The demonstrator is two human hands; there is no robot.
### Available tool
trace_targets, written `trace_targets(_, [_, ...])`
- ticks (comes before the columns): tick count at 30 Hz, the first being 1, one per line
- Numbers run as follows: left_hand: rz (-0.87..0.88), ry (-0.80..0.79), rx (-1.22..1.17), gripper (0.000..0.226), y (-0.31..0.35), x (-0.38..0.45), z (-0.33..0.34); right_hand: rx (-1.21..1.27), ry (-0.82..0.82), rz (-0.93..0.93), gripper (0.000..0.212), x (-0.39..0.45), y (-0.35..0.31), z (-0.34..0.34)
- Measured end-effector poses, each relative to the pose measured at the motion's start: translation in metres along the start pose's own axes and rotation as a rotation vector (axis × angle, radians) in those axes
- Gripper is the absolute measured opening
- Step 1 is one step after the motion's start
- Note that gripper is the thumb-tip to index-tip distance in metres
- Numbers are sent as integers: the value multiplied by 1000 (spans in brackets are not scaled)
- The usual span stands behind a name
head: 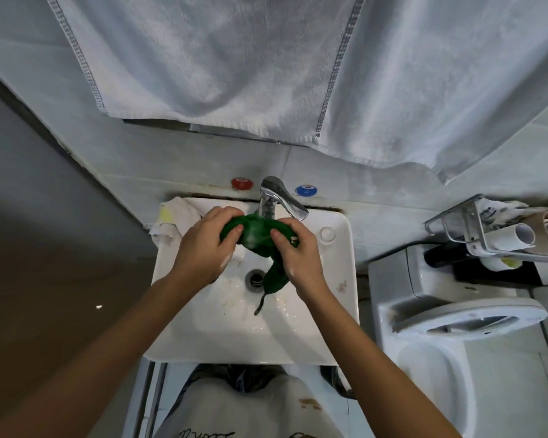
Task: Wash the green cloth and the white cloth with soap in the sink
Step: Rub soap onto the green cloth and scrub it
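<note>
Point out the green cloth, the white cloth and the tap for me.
green cloth (256, 237), head view, on the bunched middle between the hands.
white cloth (184, 213), head view, on the fold lying over the sink's back left corner.
tap (274, 188), head view, on the chrome top of the spout.

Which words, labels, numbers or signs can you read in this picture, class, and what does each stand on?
None can be read for certain.
Red tap cap: pale mark, too blurred.
Blue tap cap: white mark, too small.
Wrapper in the wire rack: dark print, blurred.
Garment at the bottom edge: dark lettering, cut off.
Green cloth, white cloth: no text.
</note>
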State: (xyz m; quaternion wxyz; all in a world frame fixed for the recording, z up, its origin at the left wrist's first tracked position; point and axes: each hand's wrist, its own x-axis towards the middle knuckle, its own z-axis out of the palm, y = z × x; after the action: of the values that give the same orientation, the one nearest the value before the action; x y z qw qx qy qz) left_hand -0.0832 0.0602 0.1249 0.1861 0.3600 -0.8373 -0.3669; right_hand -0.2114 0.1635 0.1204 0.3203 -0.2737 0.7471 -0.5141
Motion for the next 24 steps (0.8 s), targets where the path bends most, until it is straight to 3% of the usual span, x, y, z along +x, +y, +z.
trace_targets(5, [78,14,-33,19,25,-13,12,244,80,8,30,2,-23,12])
trace_targets(9, [-199,46,-180,22,29,-6,17,318,147,-30,27,1,-30,18])
trace_targets(13, [-193,50,-160,37,25,-11,11,408,178,14,24,3,-24,8])
trace_targets(15, [-194,58,-263,25,22,-8,3,373,146,17,24,3,-17,7])
trace_targets(19, [-236,145,-483,14,18,7,-7,36,75,-169,12,-1,-8,6])
trace_targets(20, [-222,183,-464,12,19,9,-7,-32,28,-195,5,-3,-8,7])
trace_targets(22, [-183,215,-359,10,22,10,-4,-115,-31,-211,12,-6,-11,12])
trace_targets(24, [-131,216,-255,22,32,4,5,-4,2,-148,19,-4,-24,18])
